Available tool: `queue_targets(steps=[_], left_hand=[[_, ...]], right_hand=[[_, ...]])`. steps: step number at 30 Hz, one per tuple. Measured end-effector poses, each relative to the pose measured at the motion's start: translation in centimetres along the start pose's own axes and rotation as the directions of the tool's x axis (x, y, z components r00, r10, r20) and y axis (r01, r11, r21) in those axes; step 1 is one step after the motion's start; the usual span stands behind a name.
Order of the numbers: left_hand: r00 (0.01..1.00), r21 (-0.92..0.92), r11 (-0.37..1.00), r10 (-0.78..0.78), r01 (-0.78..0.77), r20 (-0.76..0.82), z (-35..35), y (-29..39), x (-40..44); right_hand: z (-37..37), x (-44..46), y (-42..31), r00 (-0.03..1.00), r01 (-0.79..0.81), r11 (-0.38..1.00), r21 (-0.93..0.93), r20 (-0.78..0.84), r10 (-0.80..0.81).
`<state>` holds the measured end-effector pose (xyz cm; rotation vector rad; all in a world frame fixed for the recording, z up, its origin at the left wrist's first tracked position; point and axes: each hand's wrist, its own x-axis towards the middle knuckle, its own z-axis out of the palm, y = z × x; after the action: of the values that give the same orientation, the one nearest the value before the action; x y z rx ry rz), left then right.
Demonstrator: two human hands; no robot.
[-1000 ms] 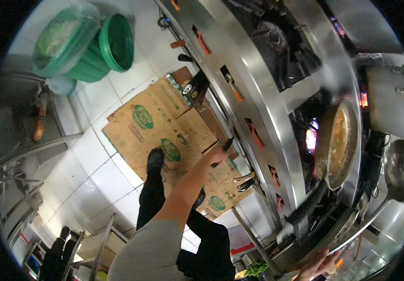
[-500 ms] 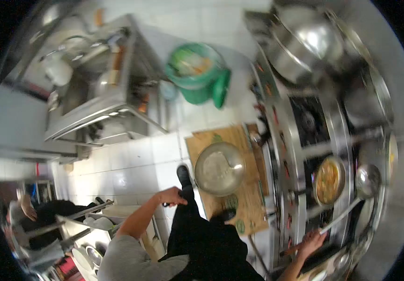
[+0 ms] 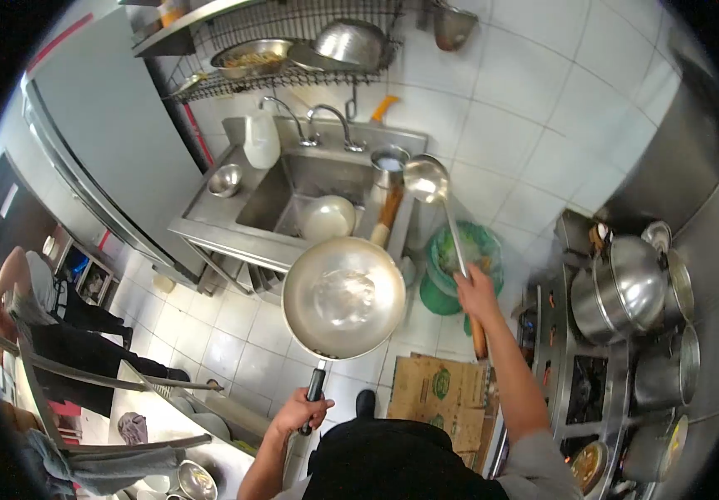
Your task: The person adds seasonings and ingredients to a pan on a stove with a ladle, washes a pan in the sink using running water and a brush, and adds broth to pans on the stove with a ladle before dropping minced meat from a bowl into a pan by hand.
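My left hand (image 3: 303, 411) is closed round the black handle of a frying pan (image 3: 343, 296), a wide, shiny metal pan held level near the sink's front edge. My right hand (image 3: 478, 293) grips a long-handled ladle (image 3: 426, 178) with a wooden grip end. The ladle's bowl is up by the right side of the metal sink (image 3: 293, 187), near a steel pot (image 3: 389, 162). In the basin lies a pale round bowl (image 3: 328, 218). A brush-like tool with a wooden handle (image 3: 388, 212) rests on the sink's right edge, partly behind the pan.
A green bin (image 3: 443, 292) with a liner stands below my right hand. Flattened cardboard (image 3: 434, 404) covers the floor by my feet. On the right is a stove (image 3: 586, 387) with large pots (image 3: 622, 287). Another person (image 3: 67, 350) is at the left, beside a white counter (image 3: 147, 425).
My view has turned from the stove towards the sink. The pan has come up and forward to the sink, and the ladle has moved from over the stove to the sink's right side.
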<state>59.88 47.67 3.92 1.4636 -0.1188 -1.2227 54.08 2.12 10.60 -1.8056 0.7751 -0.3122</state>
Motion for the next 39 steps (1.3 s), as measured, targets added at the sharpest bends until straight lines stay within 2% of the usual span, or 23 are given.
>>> queue_targets(steps=[1, 2, 4, 7, 10, 13, 15, 16, 17, 18, 20, 23, 24, 26, 27, 28, 29, 30, 33, 36, 39], left_hand=[[0.999, -0.025, 1.0, -0.001, 0.0, -0.045, -0.6, 0.2, -0.4], [0.996, -0.012, 0.999, 0.042, -0.043, -0.08, -1.2, 0.4, -0.7], [0.983, -0.051, 0.992, 0.104, -0.113, -0.154, -2.6, -1.0, -0.7], [0.955, -0.123, 0.991, 0.023, -0.061, -0.296, -1.3, 1.5, -2.7], [0.928, -0.172, 0.983, -0.008, -0.061, -0.372, -1.3, 0.4, -2.8], [0.879, -0.223, 0.97, -0.024, -0.094, -0.477, -0.1, 0.4, -2.6], [0.838, -0.223, 0.968, -0.028, -0.112, -0.545, 1.2, 2.7, -1.9], [0.823, -0.23, 0.964, -0.023, -0.131, -0.567, 1.8, 3.1, -1.2], [0.813, -0.231, 0.962, -0.017, -0.146, -0.582, 1.9, 3.5, -0.4], [0.804, -0.228, 0.961, -0.008, -0.159, -0.594, 1.9, 3.9, 0.4], [0.797, -0.237, 0.955, 0.001, -0.18, -0.604, 1.8, 5.0, 2.1], [0.791, -0.231, 0.954, 0.011, -0.192, -0.611, 1.8, 8.0, 4.6], [0.788, -0.198, 0.962, 0.026, -0.187, -0.615, 1.3, 9.1, 5.4], [0.778, -0.152, 0.974, 0.039, -0.171, -0.627, -0.3, 10.2, 7.1], [0.786, -0.138, 0.979, 0.031, -0.147, -0.617, -1.1, 11.2, 7.9], [0.797, -0.123, 0.984, 0.026, -0.125, -0.603, -2.3, 12.2, 9.1], [0.814, -0.096, 0.989, 0.036, -0.112, -0.58, -3.9, 12.6, 10.7], [0.837, -0.062, 0.994, 0.046, -0.095, -0.546, -5.6, 12.9, 12.2], [0.913, -0.249, 0.952, 0.065, -0.177, -0.403, -10.2, 15.3, 18.0], [0.971, -0.336, 0.933, 0.05, -0.129, -0.234, -14.7, 17.7, 23.5], [0.997, -0.367, 0.927, 0.054, -0.072, -0.059, -18.7, 20.5, 28.5]], right_hand=[[2.2, 7.3, 0.9, 0.989, 0.14, 0.964, -0.224, -0.015, -0.147], [4.1, 12.4, -1.0, 0.971, 0.232, 0.937, -0.261, 0.005, -0.239], [8.0, 19.2, -6.7, 0.973, 0.181, 0.87, -0.458, -0.049, -0.227], [13.9, 29.5, -5.9, 0.865, 0.305, 0.816, -0.491, -0.216, -0.453], [16.0, 32.3, -4.7, 0.942, 0.261, 0.813, -0.52, -0.048, -0.333], [17.0, 30.8, -0.3, 0.951, 0.31, 0.857, -0.411, 0.138, -0.278], [17.5, 31.3, -0.6, 0.934, 0.177, 0.975, -0.134, 0.335, -0.124], [17.2, 30.1, -2.7, 0.872, -0.034, 0.996, 0.08, 0.49, -0.01], [17.3, 29.6, -4.0, 0.767, -0.282, 0.928, 0.245, 0.639, 0.064], [18.5, 31.0, -3.9, 0.685, -0.457, 0.815, 0.356, 0.725, 0.067], [21.6, 34.6, -4.4, 0.516, -0.757, 0.461, 0.463, 0.857, -0.014], [23.7, 34.7, -8.3, 0.443, -0.842, 0.372, 0.39, 0.894, 0.066], [23.4, 33.9, -8.6, 0.449, -0.775, 0.493, 0.396, 0.894, -0.012], [23.2, 37.1, -5.7, 0.297, -0.745, 0.634, 0.208, 0.954, 0.036], [22.7, 38.3, -3.2, 0.397, -0.404, 0.892, 0.201, 0.917, -0.027], [22.8, 37.1, -2.6, 0.624, 0.015, 0.991, 0.134, 0.773, -0.114], [21.9, 35.4, -1.6, 0.751, 0.401, 0.915, -0.05, 0.589, -0.297], [20.7, 33.6, -0.6, 0.743, 0.659, 0.684, -0.313, 0.409, -0.529], [17.2, 32.7, 1.5, 0.73, 0.684, 0.668, -0.294, 0.258, -0.634], [12.4, 27.0, -4.9, 0.911, 0.321, 0.921, -0.221, 0.337, -0.237], [10.6, 22.5, -7.2, 0.96, 0.199, 0.948, -0.248, 0.244, -0.137]])
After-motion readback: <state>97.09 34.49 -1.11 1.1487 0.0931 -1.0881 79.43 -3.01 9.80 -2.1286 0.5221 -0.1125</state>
